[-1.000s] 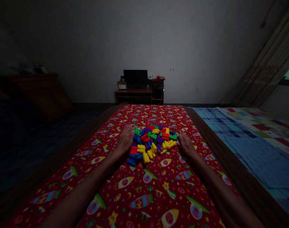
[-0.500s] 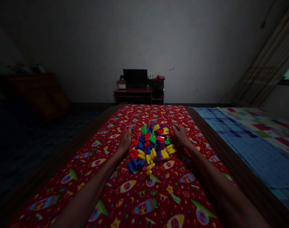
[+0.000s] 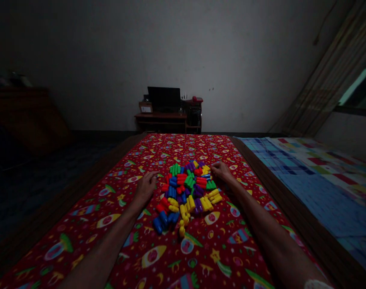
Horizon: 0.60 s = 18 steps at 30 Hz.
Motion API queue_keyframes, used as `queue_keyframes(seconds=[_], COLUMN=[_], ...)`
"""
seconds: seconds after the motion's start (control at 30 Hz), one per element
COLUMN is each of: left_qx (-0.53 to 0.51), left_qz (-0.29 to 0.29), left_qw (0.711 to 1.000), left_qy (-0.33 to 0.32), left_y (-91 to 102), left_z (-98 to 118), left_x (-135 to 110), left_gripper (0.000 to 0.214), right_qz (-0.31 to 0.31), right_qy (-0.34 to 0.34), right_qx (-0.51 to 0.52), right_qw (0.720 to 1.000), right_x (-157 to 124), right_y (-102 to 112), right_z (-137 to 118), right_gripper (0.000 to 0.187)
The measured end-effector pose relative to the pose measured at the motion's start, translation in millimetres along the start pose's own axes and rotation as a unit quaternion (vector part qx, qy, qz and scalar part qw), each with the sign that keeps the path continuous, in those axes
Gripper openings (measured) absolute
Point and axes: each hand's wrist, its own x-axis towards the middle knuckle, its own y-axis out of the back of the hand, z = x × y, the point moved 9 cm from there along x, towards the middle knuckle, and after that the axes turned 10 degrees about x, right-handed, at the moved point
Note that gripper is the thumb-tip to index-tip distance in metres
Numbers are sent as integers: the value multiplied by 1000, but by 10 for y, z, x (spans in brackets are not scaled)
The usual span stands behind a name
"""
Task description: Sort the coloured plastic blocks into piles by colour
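A heap of plastic building pieces in red, blue, green, yellow and purple lies on a red cloth [image 3: 152, 257] printed with rockets and stars. Left of the heap is my left hand [image 3: 146, 186], open, its fingers pointing towards the green piece [image 3: 174, 169] but apart from it. At the heap's far right edge, my right hand [image 3: 222, 171] is open with bent fingers, close beside a yellow piece [image 3: 206, 170]; whether it touches is unclear. Below that hand lie another green piece [image 3: 211, 185] and a yellow piece [image 3: 214, 196]. Neither hand visibly holds anything.
Beyond the cloth's far end, a desk [image 3: 161, 116] with a dark monitor [image 3: 164, 99] stands against the wall. A blue checked sheet [image 3: 294, 192] spreads on the right. To the left is a wooden cabinet [image 3: 26, 116] in shadow.
My left hand has drawn back and left, slightly away from the pieces. The right hand's fingers have bent more, near the heap's edge. The view has turned a little to the right.
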Motion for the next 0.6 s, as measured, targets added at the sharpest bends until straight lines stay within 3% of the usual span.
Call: queue_keyframes(seconds=[0.1,0.2,0.33,0.47,0.6], left_qx=[1,-1,-6,-37,-71], left_qz=[-5,-1,6,61,65], left_qw=[1000,1000,1000,997,994], left_qy=[-7,-14,-13,-1,-49], left_y=[-12,-2,25,150,206], left_z=[19,35,57,181,576], left_x=[6,6,-3,-52,-144], left_gripper=[36,36,34,41,49], right_qz=[17,40,38,70,62], right_qy=[-11,-27,-23,67,151], right_qx=[-32,-62,-1,125,214], right_qw=[999,997,999,987,963], right_x=[4,43,55,-6,-136], right_y=[-19,-88,-97,151,260], right_z=[-21,-61,-82,-276,-646], right_gripper=[36,31,19,22,26])
